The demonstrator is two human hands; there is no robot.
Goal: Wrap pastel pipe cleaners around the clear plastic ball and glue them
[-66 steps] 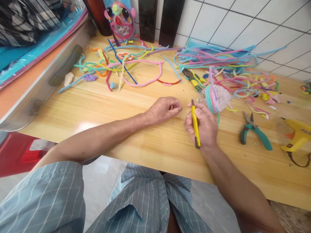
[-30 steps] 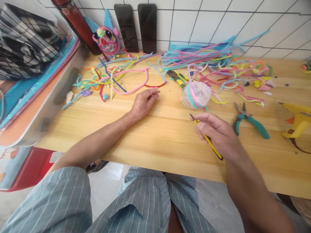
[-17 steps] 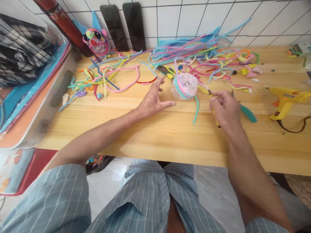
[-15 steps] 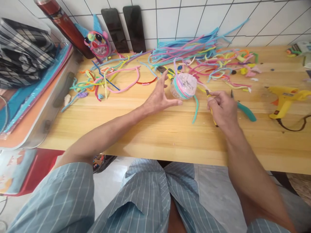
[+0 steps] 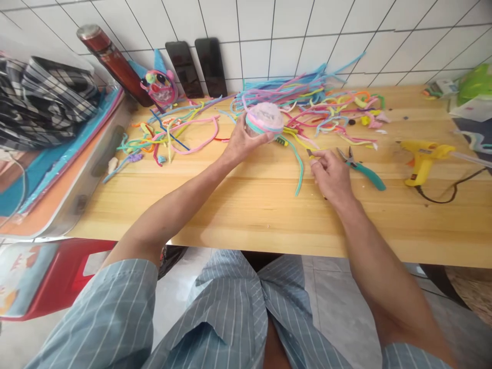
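My left hand (image 5: pixel 244 141) curls round a clear round container (image 5: pixel 265 117), filled with something pale pink and banded with teal and pink pipe cleaners. A loose teal pipe cleaner (image 5: pixel 299 169) trails from it over the table. Pinched in my right hand (image 5: pixel 332 174) is a slim yellow utility knife (image 5: pixel 310 154); its dark tip pokes out past the fingers and most of it is hidden. Teal-handled pliers (image 5: pixel 367 174) lie just right of that hand. Partly behind the container shows a yellow-and-black tool handle (image 5: pixel 282 141).
Bundled pipe cleaners (image 5: pixel 284 89) and loose pieces (image 5: pixel 346 115) lie along the back, with more scraps (image 5: pixel 172 136) at left. A pipe-cleaner creature (image 5: pixel 159 87), two phones (image 5: pixel 211 66) and a red flask (image 5: pixel 115 64) stand by the wall. A yellow glue gun (image 5: pixel 423 159) lies right.
My left hand has closed from spread fingers onto the container, which now sits tilted differently. My right hand keeps the knife. The view has shifted slightly.
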